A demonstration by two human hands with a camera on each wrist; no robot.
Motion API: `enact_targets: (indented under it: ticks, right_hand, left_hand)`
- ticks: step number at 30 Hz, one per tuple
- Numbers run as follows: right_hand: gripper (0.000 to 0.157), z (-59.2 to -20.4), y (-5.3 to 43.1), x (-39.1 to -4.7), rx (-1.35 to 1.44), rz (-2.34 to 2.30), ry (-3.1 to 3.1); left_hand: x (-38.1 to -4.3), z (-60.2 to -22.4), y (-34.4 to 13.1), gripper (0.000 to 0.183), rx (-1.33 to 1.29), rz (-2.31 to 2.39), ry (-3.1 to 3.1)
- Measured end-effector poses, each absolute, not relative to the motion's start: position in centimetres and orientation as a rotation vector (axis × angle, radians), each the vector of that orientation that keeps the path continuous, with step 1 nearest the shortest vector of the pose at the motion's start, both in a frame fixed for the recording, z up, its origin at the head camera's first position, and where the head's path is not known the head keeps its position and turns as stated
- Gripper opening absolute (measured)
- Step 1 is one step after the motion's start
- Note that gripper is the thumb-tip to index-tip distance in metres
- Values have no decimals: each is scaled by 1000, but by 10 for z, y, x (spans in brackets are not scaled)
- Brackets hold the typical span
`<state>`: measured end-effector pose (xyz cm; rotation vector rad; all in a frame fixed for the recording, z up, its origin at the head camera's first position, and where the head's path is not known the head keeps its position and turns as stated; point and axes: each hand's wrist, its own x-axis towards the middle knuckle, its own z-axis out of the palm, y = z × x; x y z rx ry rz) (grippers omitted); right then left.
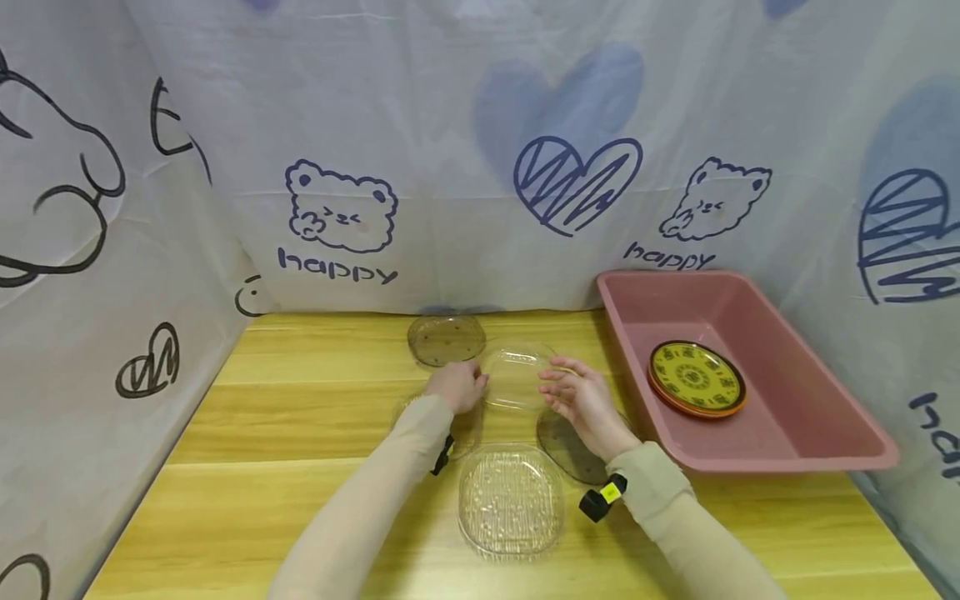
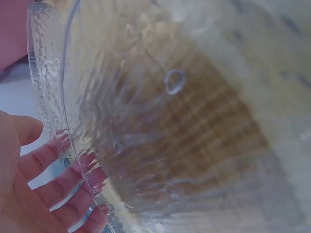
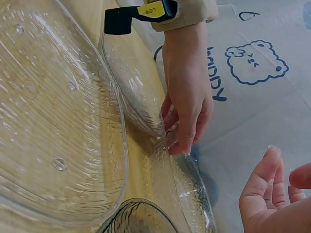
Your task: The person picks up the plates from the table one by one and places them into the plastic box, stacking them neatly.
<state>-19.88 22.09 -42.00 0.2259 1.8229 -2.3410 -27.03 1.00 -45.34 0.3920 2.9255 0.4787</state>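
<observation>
My left hand (image 1: pixel 456 387) grips the left rim of a clear textured plate (image 1: pixel 517 379) at the middle of the table. In the left wrist view its fingers (image 2: pixel 73 187) show partly through clear plastic. On the plate's right side, my right hand (image 1: pixel 581 404) hangs with loosely bent, spread fingers and holds nothing. Under my left wrist lies another clear plate (image 1: pixel 468 429), partly hidden by the sleeve. A third clear plate (image 1: pixel 510 504) lies nearest me. Below my right hand is a smoky grey plate (image 1: pixel 562 450), and another smoky plate (image 1: pixel 447 340) lies at the back.
A pink basin (image 1: pixel 802 408) stands at the right, with yellow patterned plates (image 1: pixel 693 377) stacked inside. A white cloth (image 1: pixel 450 167) with drawings hangs behind the wooden table (image 1: pixel 247 500) and along both sides.
</observation>
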Motion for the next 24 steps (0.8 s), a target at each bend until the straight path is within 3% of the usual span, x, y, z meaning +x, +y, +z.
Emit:
enact_targets:
  ticks: [24]
  right_hand:
    - [32, -421, 221, -202, 267, -2339, 1788]
  left_hand:
    - [-274, -450, 24, 28, 339, 684, 3038]
